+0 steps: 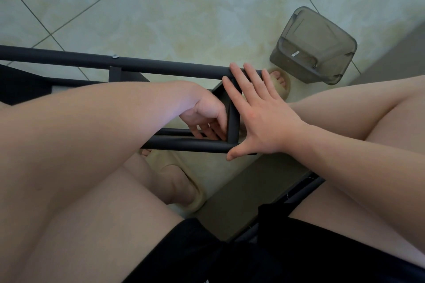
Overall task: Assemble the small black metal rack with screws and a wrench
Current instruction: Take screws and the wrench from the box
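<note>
While the rack (161,68) is lying on its side between the legs, long tubes running left to right above the floor (184,7), the right hand (259,112) is pressing flat, fingers straight and spread, against its right end. The left hand (207,117) is reaching inside the frame, fingers curling at the short end bar (233,122); what they're pinching, I can't tell. That corner joint is sitting between both hands, the left nearer.

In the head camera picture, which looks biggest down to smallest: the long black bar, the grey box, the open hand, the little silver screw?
1. long black bar
2. grey box and right hand: these look about alike, and the hand is nearer the camera, so I won't rank them
3. silver screw, the smallest
</note>
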`<state>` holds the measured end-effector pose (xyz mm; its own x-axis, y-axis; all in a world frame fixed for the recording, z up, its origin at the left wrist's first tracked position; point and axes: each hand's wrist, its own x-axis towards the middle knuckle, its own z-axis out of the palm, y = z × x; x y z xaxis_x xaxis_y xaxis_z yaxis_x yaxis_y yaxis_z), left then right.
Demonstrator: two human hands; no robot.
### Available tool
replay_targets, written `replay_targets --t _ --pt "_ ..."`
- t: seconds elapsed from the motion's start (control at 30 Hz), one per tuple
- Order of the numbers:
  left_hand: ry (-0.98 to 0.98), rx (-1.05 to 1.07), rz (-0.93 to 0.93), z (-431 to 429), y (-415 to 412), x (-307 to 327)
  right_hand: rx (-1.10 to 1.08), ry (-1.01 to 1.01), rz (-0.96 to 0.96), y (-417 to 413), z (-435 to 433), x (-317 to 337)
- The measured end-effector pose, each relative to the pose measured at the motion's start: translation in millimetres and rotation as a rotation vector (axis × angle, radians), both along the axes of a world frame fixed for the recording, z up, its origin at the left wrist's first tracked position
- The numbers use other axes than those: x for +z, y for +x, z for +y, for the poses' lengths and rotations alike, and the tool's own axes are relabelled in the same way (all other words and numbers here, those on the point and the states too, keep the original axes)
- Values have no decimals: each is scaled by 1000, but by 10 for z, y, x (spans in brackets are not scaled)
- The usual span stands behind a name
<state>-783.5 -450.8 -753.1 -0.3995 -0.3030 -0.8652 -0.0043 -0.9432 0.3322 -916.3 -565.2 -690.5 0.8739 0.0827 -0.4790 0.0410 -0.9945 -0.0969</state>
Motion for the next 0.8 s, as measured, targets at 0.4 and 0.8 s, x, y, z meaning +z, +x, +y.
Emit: replay_targets --t 0.4,0.8 --pt "4 25 4 1 21 -23 1 -4 17 5 -3 14" --pt "21 25 -20 -16 -11 6 0 7 8 1 -5 -5"
